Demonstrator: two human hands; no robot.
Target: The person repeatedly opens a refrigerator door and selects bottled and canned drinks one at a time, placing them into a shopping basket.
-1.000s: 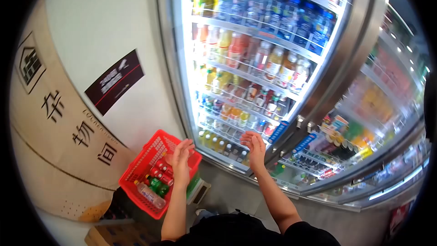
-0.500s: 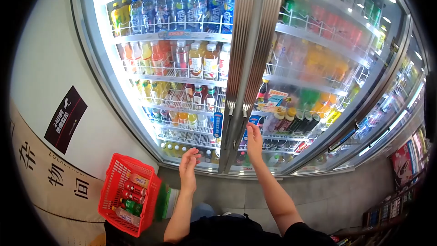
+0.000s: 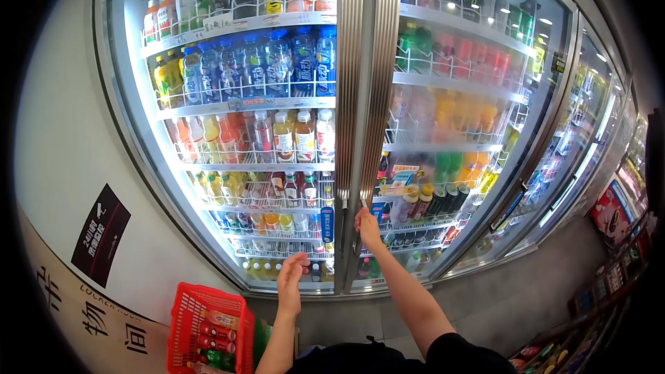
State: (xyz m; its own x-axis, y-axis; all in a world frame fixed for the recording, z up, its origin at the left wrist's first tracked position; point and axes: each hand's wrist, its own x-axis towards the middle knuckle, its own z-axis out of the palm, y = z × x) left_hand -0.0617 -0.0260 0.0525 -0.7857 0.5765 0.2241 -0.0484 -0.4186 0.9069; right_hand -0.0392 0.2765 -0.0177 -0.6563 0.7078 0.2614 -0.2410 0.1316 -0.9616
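My right hand (image 3: 366,226) is at the glass cooler's right door, its fingers curled at the lower part of the ridged metal door handle (image 3: 379,111). My left hand (image 3: 291,282) is raised in front of the left door (image 3: 249,197), palm turned inward and fingers loosely bent, with nothing in it. Behind the glass, shelves carry rows of bottles, among them blue-capped drinks (image 3: 277,62) and juice bottles (image 3: 284,137). A blue label (image 3: 327,224) is on the left door beside its handle. Both doors look closed.
A red shopping basket (image 3: 179,325) with several drinks stands at lower left. Behind it is a white wall with a black sign (image 3: 101,235). More cooler doors (image 3: 578,159) run off to the right, and a stocked rack (image 3: 609,284) stands at lower right.
My right hand has moved from in front of the right door to its handle, and the fingers have curled. My left hand stays raised. The view has tilted upward.
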